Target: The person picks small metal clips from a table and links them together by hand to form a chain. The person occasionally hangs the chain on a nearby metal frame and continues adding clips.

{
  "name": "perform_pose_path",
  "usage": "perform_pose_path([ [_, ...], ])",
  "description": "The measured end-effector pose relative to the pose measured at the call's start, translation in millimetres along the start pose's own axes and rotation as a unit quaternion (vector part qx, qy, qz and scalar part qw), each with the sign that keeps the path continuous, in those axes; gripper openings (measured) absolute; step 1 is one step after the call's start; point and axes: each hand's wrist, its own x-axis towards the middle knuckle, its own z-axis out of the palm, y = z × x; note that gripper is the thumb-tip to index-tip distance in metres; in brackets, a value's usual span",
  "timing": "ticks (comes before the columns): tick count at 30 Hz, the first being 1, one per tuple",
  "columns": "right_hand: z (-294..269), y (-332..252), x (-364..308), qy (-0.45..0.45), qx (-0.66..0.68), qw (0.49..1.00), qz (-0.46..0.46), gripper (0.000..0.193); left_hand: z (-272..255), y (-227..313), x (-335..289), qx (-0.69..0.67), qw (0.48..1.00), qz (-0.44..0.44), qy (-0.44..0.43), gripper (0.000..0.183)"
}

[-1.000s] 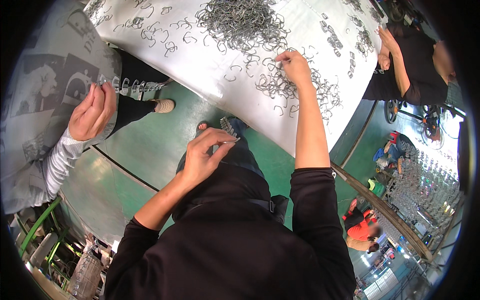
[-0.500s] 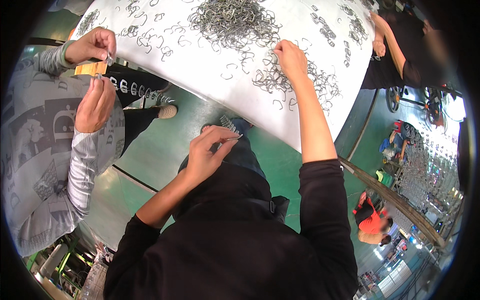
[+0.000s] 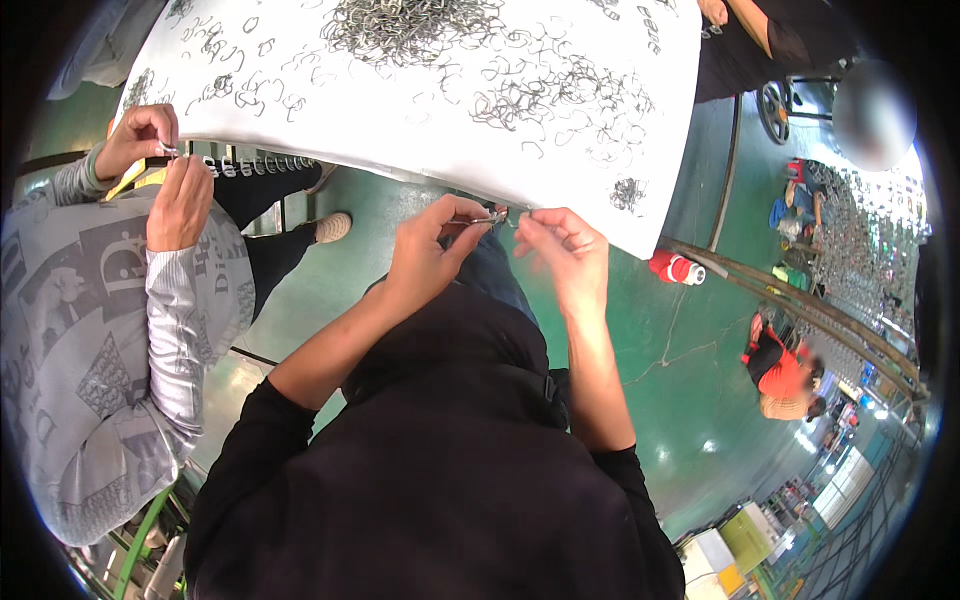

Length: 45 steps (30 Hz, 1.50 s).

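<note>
Held out in front of my body, just off the near edge of the white table [image 3: 400, 130], my left hand [image 3: 425, 245] pinches a bent metal link [image 3: 488, 217]. My right hand [image 3: 570, 258] faces it, thumb and forefinger closed on a small wire hook [image 3: 514, 222] that almost meets the left hand's piece. Whether the two pieces touch is too small to tell. On the table, loose C-shaped wire hooks [image 3: 560, 90] lie scattered before a large heap of hooks [image 3: 400, 28].
At the left, a co-worker's hands [image 3: 178, 200] hold small metal pieces, beside a row of linked metal pieces [image 3: 265, 166]. Another person's arm [image 3: 750, 25] is at the far right. A red and white cylinder [image 3: 675, 267] is beside the table's right corner, near a long rail [image 3: 790, 293].
My right hand has left the loose hooks on the table and come back to my left hand with a hook. The view has shifted, so the table sits higher.
</note>
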Motion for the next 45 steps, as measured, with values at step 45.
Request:
perform_pose_path([
  [45,-53.8,32.3,-39.8,-0.04,-0.184,0.955,-0.23,0.013,157.5,-83.1,399.2,0.563,0.756,0.333,-0.015,0.026],
])
